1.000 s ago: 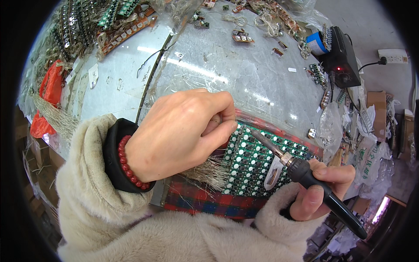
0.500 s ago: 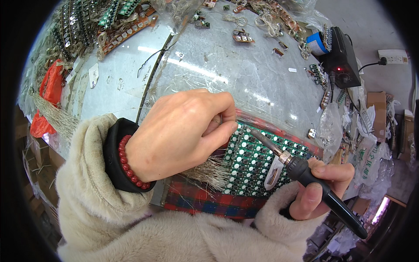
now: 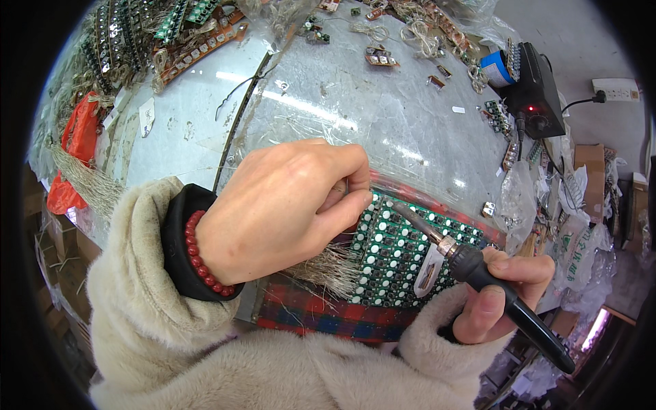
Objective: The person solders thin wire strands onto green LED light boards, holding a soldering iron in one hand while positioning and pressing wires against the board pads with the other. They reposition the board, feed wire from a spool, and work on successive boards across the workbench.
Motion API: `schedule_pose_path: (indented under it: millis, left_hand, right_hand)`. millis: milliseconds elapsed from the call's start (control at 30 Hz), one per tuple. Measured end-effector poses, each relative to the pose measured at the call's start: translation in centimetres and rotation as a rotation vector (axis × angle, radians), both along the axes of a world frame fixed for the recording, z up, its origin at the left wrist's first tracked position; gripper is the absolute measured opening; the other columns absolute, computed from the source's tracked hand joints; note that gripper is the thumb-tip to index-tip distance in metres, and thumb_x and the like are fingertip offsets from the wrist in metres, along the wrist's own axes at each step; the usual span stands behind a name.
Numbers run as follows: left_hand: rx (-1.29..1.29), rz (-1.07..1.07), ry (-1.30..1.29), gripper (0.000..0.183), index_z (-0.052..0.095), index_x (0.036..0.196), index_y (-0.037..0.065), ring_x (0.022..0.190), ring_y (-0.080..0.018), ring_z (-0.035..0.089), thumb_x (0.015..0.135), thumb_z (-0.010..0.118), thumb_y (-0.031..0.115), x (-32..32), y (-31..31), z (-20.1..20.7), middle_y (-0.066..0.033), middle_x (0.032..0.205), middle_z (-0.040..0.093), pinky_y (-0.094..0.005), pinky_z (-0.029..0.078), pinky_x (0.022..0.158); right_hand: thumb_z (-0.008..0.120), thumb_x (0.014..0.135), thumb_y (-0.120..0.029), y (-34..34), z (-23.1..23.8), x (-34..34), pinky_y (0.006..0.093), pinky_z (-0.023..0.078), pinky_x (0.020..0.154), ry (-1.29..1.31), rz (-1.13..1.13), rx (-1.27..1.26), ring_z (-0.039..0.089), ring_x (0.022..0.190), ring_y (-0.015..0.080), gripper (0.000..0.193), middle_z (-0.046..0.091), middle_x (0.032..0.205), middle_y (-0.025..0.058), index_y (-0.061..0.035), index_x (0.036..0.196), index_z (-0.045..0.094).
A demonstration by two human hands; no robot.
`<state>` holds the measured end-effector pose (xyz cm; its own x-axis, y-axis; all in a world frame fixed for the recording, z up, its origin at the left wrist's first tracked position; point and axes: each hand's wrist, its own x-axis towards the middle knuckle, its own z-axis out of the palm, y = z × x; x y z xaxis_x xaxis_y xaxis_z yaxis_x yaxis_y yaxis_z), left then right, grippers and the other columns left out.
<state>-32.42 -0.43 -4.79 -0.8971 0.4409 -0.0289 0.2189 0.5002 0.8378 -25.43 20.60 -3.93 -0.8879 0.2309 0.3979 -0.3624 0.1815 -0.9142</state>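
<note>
A green circuit board panel [image 3: 383, 263] with rows of white round spots lies in front of me on a red plaid cloth [image 3: 328, 311]. My left hand [image 3: 294, 198] is pinched at the panel's upper left corner; what sits between its fingertips is too small to make out. My right hand [image 3: 506, 287] grips a soldering iron [image 3: 478, 266] by its black handle. The iron's tip points up and left, over the panel's top rows, close to my left fingertips. A bundle of thin pale wires [image 3: 328, 270] lies against the panel's left edge, partly under my left hand. On the panel rests a white oval piece [image 3: 429, 271].
A black box with a red light [image 3: 536, 92] stands at the far right, with a blue-labelled roll [image 3: 497, 68] beside it. Circuit strips and wires [image 3: 116, 41] pile up at the far left. A red plastic bag [image 3: 80, 133] and clear plastic bags [image 3: 516, 198] flank the worktop.
</note>
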Motion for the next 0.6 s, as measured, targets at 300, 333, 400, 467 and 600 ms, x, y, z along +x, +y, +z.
schedule_pose_path:
  millis: [300,333,400,467,600]
  left_hand:
    - [0.016,-0.003,0.012,0.01,0.059,0.082,-0.001,0.063,-0.0247,0.057,0.079,0.064,0.008,0.07,-0.06,-0.19,-0.012,0.07,0.058,-0.0335,0.045,0.06]
    - [0.022,-0.004,0.02,0.011,0.058,0.082,-0.002,0.06,-0.0203,0.055,0.079,0.066,0.006,0.08,-0.06,-0.21,-0.0105,0.069,0.056,-0.0304,0.044,0.059]
    - [0.022,-0.005,0.019,0.011,0.058,0.081,-0.002,0.06,-0.0203,0.055,0.079,0.066,0.006,0.06,-0.05,-0.22,-0.0104,0.069,0.056,-0.0303,0.044,0.059]
    - [0.018,-0.008,0.016,0.01,0.059,0.082,-0.001,0.063,-0.0247,0.057,0.08,0.064,0.008,0.02,-0.07,-0.18,-0.012,0.07,0.058,-0.0334,0.046,0.06]
    - [0.008,-0.012,0.011,0.011,0.06,0.082,0.001,0.069,-0.0335,0.062,0.081,0.061,0.012,-0.04,-0.09,-0.08,-0.0152,0.07,0.062,-0.0398,0.048,0.062]
  right_hand:
    - [0.076,0.077,-0.025,0.36,-0.05,-0.29,0.0243,0.041,0.046,0.037,0.02,0.009,0.046,0.045,0.0134,0.045,0.051,0.066,0.0096,0.0072,0.09,0.048]
    - [0.076,0.077,-0.025,0.41,-0.08,-0.34,0.024,0.04,0.045,0.037,0.037,0.008,0.046,0.044,0.0132,0.044,0.051,0.065,0.0097,0.0073,0.09,0.048]
    - [0.076,0.078,-0.023,0.45,-0.18,-0.38,0.0237,0.039,0.044,0.046,0.048,0.006,0.045,0.044,0.0126,0.044,0.051,0.064,0.0097,0.0074,0.09,0.047]
    - [0.075,0.078,-0.022,0.46,-0.26,-0.4,0.0233,0.038,0.043,0.052,0.053,0.003,0.045,0.043,0.0122,0.043,0.05,0.064,0.0096,0.0076,0.09,0.047]
    - [0.075,0.078,-0.022,0.4,-0.31,-0.39,0.0231,0.036,0.043,0.052,0.047,0.0,0.045,0.044,0.0119,0.043,0.05,0.064,0.0093,0.0073,0.091,0.046]
